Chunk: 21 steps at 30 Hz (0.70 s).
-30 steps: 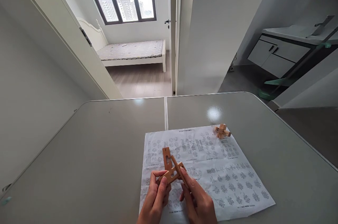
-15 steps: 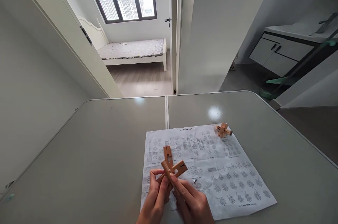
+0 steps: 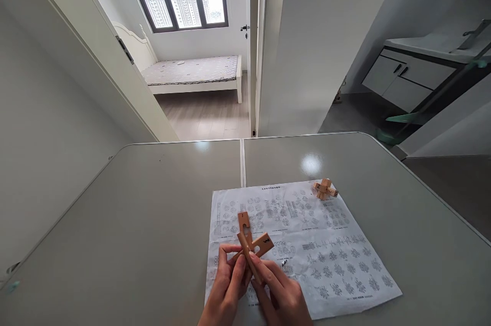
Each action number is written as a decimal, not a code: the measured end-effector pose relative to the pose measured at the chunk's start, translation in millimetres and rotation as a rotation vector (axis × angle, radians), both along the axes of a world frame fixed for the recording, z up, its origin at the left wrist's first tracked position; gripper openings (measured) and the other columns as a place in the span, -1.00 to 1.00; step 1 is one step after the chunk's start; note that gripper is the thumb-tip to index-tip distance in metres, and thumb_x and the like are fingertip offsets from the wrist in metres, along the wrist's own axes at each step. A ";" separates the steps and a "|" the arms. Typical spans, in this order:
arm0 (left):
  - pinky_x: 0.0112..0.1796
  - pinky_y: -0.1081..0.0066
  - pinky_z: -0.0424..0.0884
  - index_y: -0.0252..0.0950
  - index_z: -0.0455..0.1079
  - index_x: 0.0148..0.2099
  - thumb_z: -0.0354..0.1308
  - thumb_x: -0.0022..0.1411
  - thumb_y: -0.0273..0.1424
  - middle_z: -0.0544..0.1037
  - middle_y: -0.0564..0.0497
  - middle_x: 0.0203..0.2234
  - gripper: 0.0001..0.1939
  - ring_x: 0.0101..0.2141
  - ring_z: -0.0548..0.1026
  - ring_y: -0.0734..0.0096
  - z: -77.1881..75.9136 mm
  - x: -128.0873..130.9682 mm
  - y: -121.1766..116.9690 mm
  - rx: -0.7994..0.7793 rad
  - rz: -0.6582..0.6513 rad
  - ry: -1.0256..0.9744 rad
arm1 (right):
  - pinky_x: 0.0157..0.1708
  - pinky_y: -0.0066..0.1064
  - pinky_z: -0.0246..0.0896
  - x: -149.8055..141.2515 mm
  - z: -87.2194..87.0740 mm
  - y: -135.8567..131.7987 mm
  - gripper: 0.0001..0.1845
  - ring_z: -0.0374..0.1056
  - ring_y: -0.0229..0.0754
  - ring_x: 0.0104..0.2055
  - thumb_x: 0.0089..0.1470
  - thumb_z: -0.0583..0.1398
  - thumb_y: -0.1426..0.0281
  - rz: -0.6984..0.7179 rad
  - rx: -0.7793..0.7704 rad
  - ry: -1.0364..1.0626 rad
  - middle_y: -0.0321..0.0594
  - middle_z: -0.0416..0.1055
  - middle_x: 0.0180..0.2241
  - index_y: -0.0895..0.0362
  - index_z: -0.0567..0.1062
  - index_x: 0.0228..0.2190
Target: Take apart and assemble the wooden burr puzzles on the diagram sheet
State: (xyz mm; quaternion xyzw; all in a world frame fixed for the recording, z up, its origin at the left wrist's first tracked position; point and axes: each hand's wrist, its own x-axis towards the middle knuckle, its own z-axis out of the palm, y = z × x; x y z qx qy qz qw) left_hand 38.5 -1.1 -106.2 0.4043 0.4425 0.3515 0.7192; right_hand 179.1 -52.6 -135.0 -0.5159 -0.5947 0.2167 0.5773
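My left hand (image 3: 225,287) is closed round the lower end of some interlocking wooden puzzle pieces. One flat piece (image 3: 243,221) marked 1 has a rounded slot and points away from me. Another piece (image 3: 264,244) marked 3 slants up to the right, with a notch beside it. Across them runs a piece seen on its narrow edge (image 3: 243,242), pinched by the thumb and fingers of my right hand (image 3: 284,292). My fingers hide where the pieces join. Under both hands lies a printed diagram sheet (image 3: 276,223).
An assembled wooden puzzle (image 3: 325,189) rests on the sheet's far right corner. A small shiny object (image 3: 284,263) lies on the paper by my right hand. The grey table (image 3: 134,223) has a seam down its middle. Beyond it are a doorway and a bed (image 3: 195,72).
The edge-on piece and the piece marked 3 have shifted very slightly to the right, with my fingers still on them. Otherwise the scene looks the same.
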 end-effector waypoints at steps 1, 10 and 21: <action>-0.49 0.51 0.24 -0.17 0.26 -0.03 0.27 0.35 0.09 0.49 0.12 -0.41 -0.52 -0.49 0.35 0.52 0.4 0.0 0.0 -0.004 0.000 0.005 | -0.14 -0.36 0.63 0.3 -0.4 -0.6 -0.50 0.66 -0.07 -0.07 0.49 0.07 0.40 0.006 -0.009 -0.004 -0.04 0.65 -0.02 -0.08 0.38 0.36; -0.53 0.53 0.22 -0.19 0.29 -0.05 0.26 0.36 0.08 0.34 0.19 -0.56 -0.53 -0.51 0.36 0.50 -0.5 1.0 0.9 0.003 0.009 -0.003 | -0.16 -0.37 0.63 -3.9 -5.8 -1.0 -0.46 0.65 -0.08 -0.05 0.50 -0.01 0.41 0.005 0.009 -0.023 -0.04 0.64 -0.02 -0.08 0.30 0.40; -0.29 0.47 0.46 -0.18 0.30 -0.06 0.34 0.24 0.13 0.50 0.12 -0.39 -0.45 -0.39 0.44 0.48 23.3 -5.0 13.2 -0.020 0.121 0.046 | -0.67 -0.49 0.38 -3.3 -12.3 -7.6 -0.50 0.43 -0.28 -0.64 0.46 0.11 0.29 -0.075 -0.137 0.012 -0.14 0.67 -0.16 -0.01 0.33 0.36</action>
